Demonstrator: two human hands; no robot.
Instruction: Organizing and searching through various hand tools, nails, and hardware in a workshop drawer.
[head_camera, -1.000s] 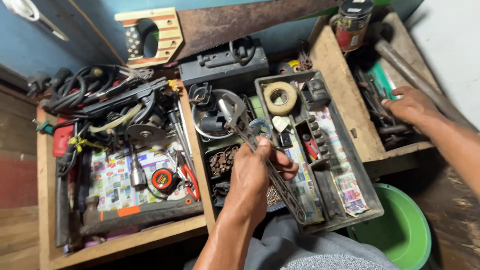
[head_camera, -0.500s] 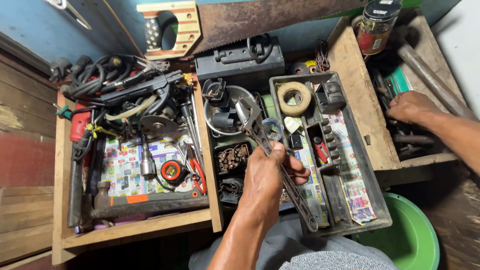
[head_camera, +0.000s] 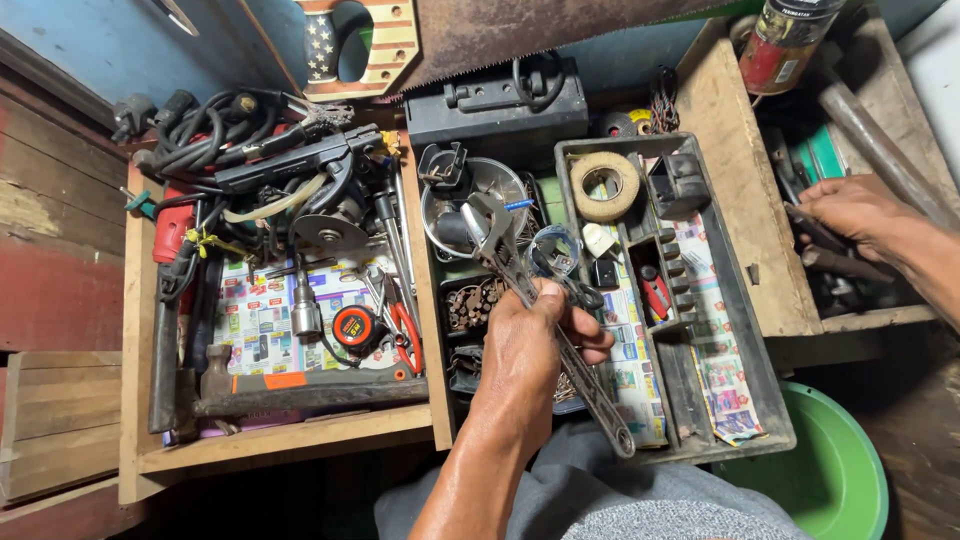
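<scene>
Long dark worn steel adjustable wrench (head_camera: 540, 320), jaw end up, clamped mid-handle in left hand (head_camera: 530, 350), right hand (head_camera: 855, 212) among tools in wooden box (head_camera: 745, 200), grip state unclear

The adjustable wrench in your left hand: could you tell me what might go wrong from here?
The left hand grips the adjustable wrench mid-handle, so its heavy jaw end could tip and drop into the black tray. The right hand is digging among rusty tools in the wooden box and could get scraped.
</scene>
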